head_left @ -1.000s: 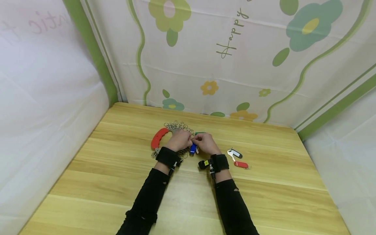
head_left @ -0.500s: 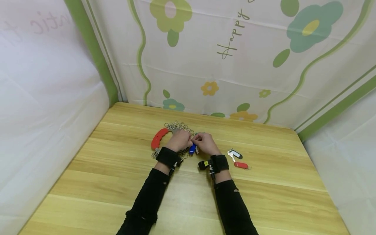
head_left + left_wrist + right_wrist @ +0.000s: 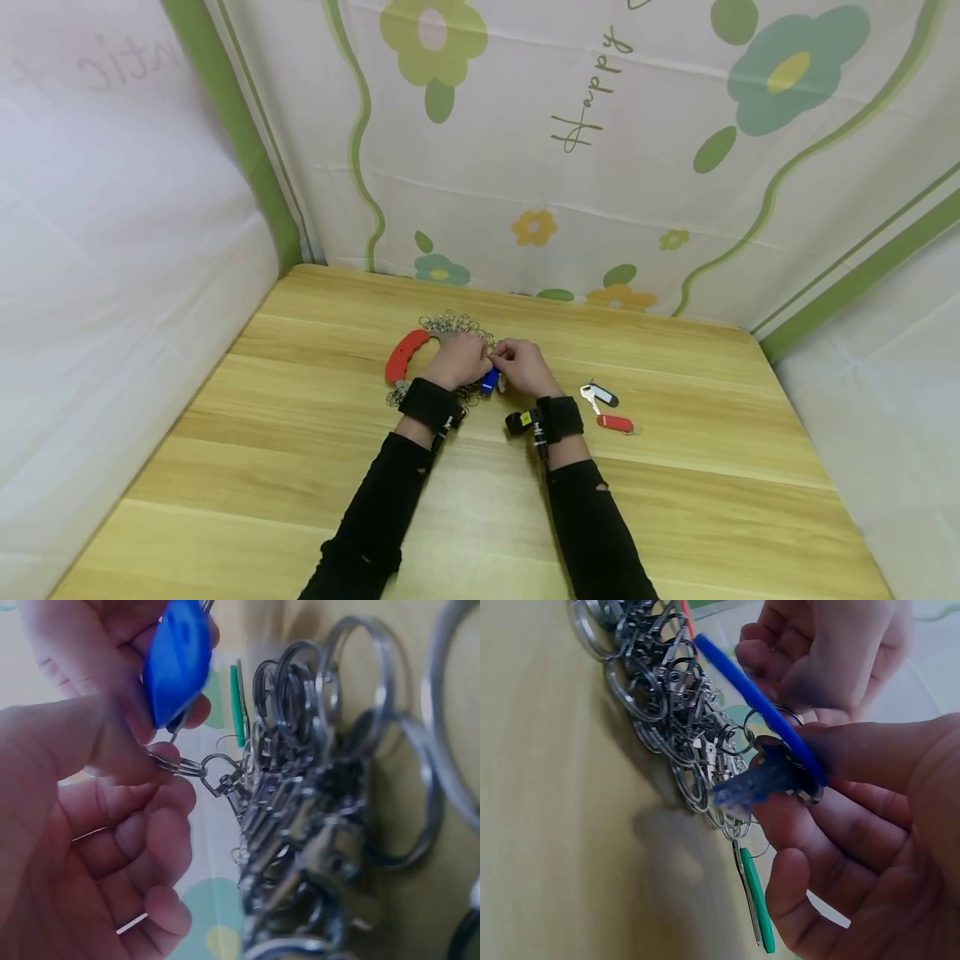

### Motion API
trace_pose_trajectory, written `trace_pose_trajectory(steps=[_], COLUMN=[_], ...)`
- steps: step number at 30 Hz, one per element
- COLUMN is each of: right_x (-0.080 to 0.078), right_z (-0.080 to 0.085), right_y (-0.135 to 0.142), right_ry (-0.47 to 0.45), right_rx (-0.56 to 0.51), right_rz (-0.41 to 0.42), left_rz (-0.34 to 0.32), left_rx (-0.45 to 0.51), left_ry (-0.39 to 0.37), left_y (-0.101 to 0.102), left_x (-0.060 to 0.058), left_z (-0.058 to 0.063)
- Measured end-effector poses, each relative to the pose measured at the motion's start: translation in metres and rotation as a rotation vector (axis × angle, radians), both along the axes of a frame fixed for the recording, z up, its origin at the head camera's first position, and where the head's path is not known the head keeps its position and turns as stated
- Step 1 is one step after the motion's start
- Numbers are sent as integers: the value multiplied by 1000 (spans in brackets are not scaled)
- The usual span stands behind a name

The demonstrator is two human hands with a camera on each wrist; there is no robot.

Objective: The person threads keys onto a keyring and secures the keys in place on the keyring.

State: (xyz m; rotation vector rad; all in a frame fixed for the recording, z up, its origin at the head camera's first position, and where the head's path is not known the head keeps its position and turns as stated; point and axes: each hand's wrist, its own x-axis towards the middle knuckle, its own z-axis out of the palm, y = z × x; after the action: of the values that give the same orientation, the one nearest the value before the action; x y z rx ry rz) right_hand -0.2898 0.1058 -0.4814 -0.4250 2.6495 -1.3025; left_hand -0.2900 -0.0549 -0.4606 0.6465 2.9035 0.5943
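A large metal key holder with a red grip (image 3: 406,356) lies on the table, hung with several swivel clips and split rings (image 3: 356,682). My left hand (image 3: 459,360) pinches a split ring (image 3: 178,765) that hangs from one heart-shaped clip end (image 3: 221,774). Right beside it, my right hand (image 3: 525,367) pinches a blue key tag (image 3: 761,709) with its key (image 3: 754,784) by the ring end, against the split ring. The fingertips of both hands meet there. A green key tag (image 3: 757,900) with a key hangs on the holder's far side, out of sight in the head view.
To the right on the wooden table (image 3: 675,517) lie a red key tag (image 3: 616,422) and a black-framed key tag (image 3: 604,394) with a key (image 3: 591,395). Fabric walls (image 3: 480,167) with printed flowers stand behind and at both sides.
The blue tag has tilted and shifted slightly left under the hands. The green tag, visible earlier behind the right hand, has gone from the head view. Both hands stay almost in place.
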Motion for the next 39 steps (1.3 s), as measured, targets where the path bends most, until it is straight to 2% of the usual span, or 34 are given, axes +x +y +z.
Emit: trace_pose_trajectory(steps=[12,23,31,39], right_x=[-2,-4,-3,-5], right_z=[-2,-1,1,-4], right_y=[4,2,2,4], right_ry=[-49,-62,-32,-39], right_rx=[-65,-45,-17,-87], right_rz=[-30,-11,-2,-33], left_rz=[-32,-30,-14,-42], left_rx=[68,15,70,79], left_ry=[-21,8,-18,-36], left_y=[-5,-4,-5,-7], left_x=[4,1,1,1], left_z=[3,1,1,3])
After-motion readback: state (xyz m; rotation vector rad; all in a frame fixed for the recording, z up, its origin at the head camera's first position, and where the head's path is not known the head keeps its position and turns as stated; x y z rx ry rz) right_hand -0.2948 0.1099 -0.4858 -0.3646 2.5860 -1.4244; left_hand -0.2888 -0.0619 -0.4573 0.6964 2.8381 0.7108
